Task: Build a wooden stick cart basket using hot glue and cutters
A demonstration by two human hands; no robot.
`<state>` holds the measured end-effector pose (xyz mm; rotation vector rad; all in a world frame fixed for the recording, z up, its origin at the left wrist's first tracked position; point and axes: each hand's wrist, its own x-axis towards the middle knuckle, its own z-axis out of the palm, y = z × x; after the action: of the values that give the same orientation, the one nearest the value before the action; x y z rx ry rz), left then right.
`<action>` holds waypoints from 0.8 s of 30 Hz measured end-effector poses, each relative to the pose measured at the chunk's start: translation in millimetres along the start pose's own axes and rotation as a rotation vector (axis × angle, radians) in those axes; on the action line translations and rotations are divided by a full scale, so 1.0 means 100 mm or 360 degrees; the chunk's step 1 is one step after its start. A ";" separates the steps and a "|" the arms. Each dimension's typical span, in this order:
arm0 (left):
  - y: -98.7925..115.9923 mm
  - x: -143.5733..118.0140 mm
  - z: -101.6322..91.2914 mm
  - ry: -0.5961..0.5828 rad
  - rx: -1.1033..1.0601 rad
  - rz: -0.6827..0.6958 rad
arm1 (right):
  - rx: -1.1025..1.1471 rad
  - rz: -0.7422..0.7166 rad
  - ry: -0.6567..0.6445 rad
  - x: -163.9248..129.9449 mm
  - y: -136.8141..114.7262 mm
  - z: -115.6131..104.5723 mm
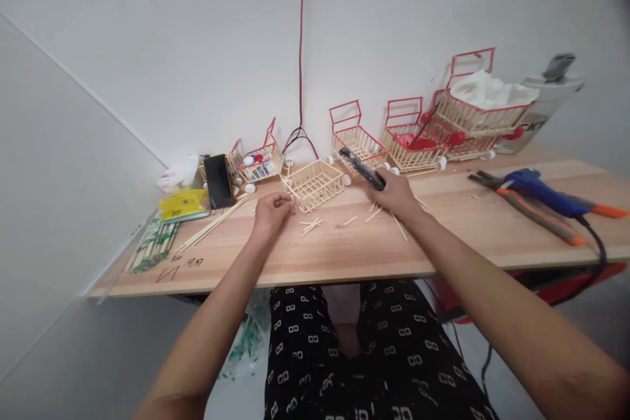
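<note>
A plain hobby workbench against a bare white wall: a wooden table (443,236) strewn with sticks (310,224), little stick-built carts (411,134) lined up at the back, a blue glue gun (539,187) and pliers (531,210) lying ready.

Table (457,236) light brown wood. Little stick basket (315,184) pale yellow. Carts (413,138) pale with red frames. Glue gun (536,187) blue. Pliers (531,210) orange handles. Phone (218,180) black. Trousers (364,354) black, white square pattern. Cable (301,39) red.
</note>
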<state>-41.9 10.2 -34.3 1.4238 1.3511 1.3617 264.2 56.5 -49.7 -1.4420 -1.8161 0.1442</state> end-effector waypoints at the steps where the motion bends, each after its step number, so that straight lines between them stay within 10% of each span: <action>1: 0.00 -0.01 0.01 -0.0009 0.0006 0.0012 | 0.0002 0.0001 0.0002 0.00 0.00 0.00; 12: 0.00 -0.01 0.00 0.0075 0.0247 0.0177 | 0.0048 0.0030 0.0043 0.00 0.01 0.02; 24: 0.00 0.02 -0.68 0.0721 0.0592 0.0223 | 0.0184 0.0140 0.0200 0.03 0.04 0.01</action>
<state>-108.7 2.4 -22.7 1.5257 1.9056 1.6567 266.5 60.6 -51.1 -1.4178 -1.6181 0.1957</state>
